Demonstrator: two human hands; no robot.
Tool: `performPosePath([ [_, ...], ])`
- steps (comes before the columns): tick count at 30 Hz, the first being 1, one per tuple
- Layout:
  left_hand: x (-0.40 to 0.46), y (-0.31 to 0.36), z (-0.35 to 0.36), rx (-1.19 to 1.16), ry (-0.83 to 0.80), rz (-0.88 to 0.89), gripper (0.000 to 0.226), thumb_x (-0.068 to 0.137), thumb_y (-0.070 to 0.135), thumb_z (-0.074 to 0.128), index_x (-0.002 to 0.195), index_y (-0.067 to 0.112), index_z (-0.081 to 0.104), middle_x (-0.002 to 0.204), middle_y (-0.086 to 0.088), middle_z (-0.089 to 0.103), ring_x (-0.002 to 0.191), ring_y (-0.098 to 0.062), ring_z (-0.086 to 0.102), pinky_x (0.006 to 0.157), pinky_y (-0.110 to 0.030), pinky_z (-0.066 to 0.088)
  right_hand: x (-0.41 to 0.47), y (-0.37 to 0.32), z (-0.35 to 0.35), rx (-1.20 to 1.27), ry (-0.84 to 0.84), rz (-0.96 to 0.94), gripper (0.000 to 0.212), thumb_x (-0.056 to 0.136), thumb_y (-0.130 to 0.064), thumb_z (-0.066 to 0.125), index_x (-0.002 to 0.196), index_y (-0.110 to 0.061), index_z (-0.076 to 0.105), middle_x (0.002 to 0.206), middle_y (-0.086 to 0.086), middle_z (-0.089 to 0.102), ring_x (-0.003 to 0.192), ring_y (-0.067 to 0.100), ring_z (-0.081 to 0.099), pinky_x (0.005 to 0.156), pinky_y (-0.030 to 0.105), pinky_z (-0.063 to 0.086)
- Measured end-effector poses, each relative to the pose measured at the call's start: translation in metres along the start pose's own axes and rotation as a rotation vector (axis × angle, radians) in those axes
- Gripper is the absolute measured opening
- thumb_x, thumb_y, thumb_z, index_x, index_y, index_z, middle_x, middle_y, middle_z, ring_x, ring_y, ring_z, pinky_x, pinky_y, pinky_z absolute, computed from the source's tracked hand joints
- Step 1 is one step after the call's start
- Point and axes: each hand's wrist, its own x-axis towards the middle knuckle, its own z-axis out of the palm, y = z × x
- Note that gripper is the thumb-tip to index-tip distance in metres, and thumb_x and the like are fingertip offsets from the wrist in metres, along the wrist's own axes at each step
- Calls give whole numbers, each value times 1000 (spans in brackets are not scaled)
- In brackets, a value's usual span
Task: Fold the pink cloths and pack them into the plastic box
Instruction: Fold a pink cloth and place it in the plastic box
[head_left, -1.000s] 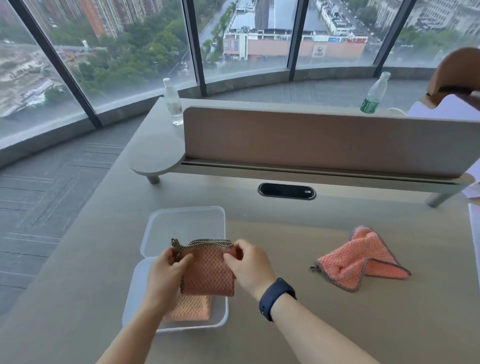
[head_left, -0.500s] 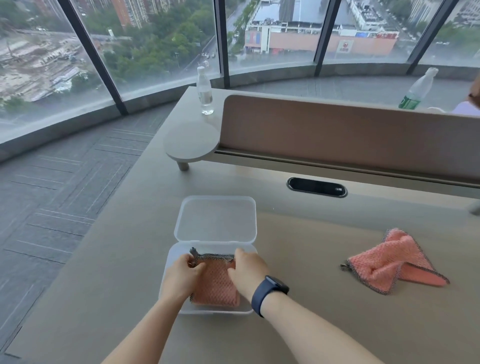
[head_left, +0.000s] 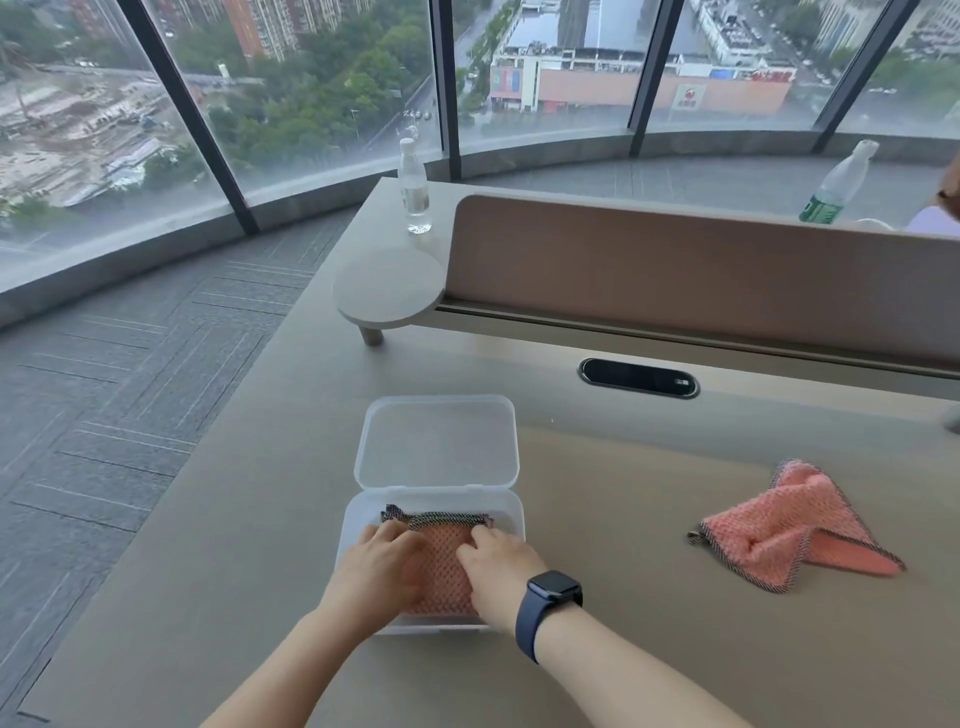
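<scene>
A clear plastic box (head_left: 511, 512) lies on the table with its hinged lid (head_left: 437, 441) flat open behind it. Inside it lies a folded pink cloth (head_left: 442, 566) with a dark woven edge. My left hand (head_left: 376, 569) and my right hand (head_left: 496, 566) both rest on top of this cloth, fingers flat, pressing it down into the box. A second pink cloth (head_left: 784, 527) lies crumpled on the table to the right, apart from both hands.
A low partition (head_left: 701, 270) crosses the table behind the box, with a dark cable slot (head_left: 638, 378) in front of it. A water bottle (head_left: 414, 187) stands at the far left corner, another bottle (head_left: 836, 184) behind the partition. The table's left edge drops to the carpet.
The folded cloth was held above the box a second ago; both hands have lowered it in and now press it flat. The camera has swung left.
</scene>
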Motion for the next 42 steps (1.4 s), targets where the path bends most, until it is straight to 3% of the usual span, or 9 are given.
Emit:
performPosePath([
  [6, 9, 1, 7, 88, 25, -27, 42, 73, 33, 56, 114, 28, 60, 117, 6, 55, 109, -24, 48, 82, -33, 47, -2, 1, 2, 56, 57, -11, 23, 84, -7, 57, 106, -8, 53, 111, 13, 50, 101, 30, 51, 81, 41, 46],
  [8, 11, 4, 7, 15, 188, -11, 31, 75, 34, 50, 98, 23, 68, 101, 4, 63, 98, -27, 54, 75, -35, 48, -7, 4, -2, 180, 230, -23, 12, 86, -10, 52, 97, -9, 56, 105, 9, 55, 98, 28, 53, 73, 36, 47],
  [10, 14, 17, 2, -115, 329, 40, 17, 79, 26, 61, 92, 20, 71, 93, 4, 66, 92, -26, 56, 72, -34, 47, -16, 14, -8, 290, 439, -10, 12, 85, -17, 50, 87, -13, 60, 92, 3, 61, 87, 23, 57, 63, 30, 46],
  [14, 25, 79, -9, -265, 381, 187, 6, 84, 23, 65, 87, 27, 69, 88, 12, 64, 87, -14, 57, 71, -33, 47, -49, 63, -23, 386, 707, 162, 12, 84, -23, 48, 80, -22, 60, 76, -5, 60, 71, 18, 56, 50, 28, 44],
  [19, 52, 167, 5, -304, 277, 428, 11, 82, 25, 56, 87, 27, 66, 83, 10, 63, 79, -13, 60, 68, -33, 51, -102, 152, -7, 404, 643, 451, 7, 82, -18, 53, 78, -22, 58, 76, -4, 60, 77, 22, 57, 60, 33, 43],
  [25, 82, 250, 45, -309, 107, 480, 12, 84, 25, 55, 89, 28, 65, 87, 11, 62, 83, -13, 60, 71, -34, 52, -166, 222, 26, 385, 561, 679, 9, 85, -14, 56, 88, -18, 64, 91, -1, 63, 84, 24, 59, 62, 31, 40],
  [35, 128, 319, 89, -69, -51, 505, 24, 87, 20, 50, 106, 26, 63, 107, 5, 58, 100, -20, 57, 70, -31, 45, -191, 266, 56, 389, 513, 710, 9, 77, -4, 62, 83, -11, 64, 87, 6, 60, 76, 32, 59, 55, 35, 44],
  [39, 141, 326, 105, 55, -81, 530, 29, 83, 16, 52, 111, 22, 59, 112, 2, 54, 106, -22, 51, 74, -38, 50, -190, 276, 68, 340, 410, 706, 15, 76, -9, 63, 91, -11, 63, 95, 7, 57, 80, 31, 57, 60, 39, 48],
  [42, 145, 329, 112, 106, -79, 537, 23, 82, 15, 54, 105, 18, 58, 108, 0, 53, 102, -24, 51, 72, -41, 52, -187, 279, 70, 271, 381, 686, 19, 66, -6, 72, 79, -11, 59, 87, 6, 56, 68, 30, 57, 47, 34, 44],
])
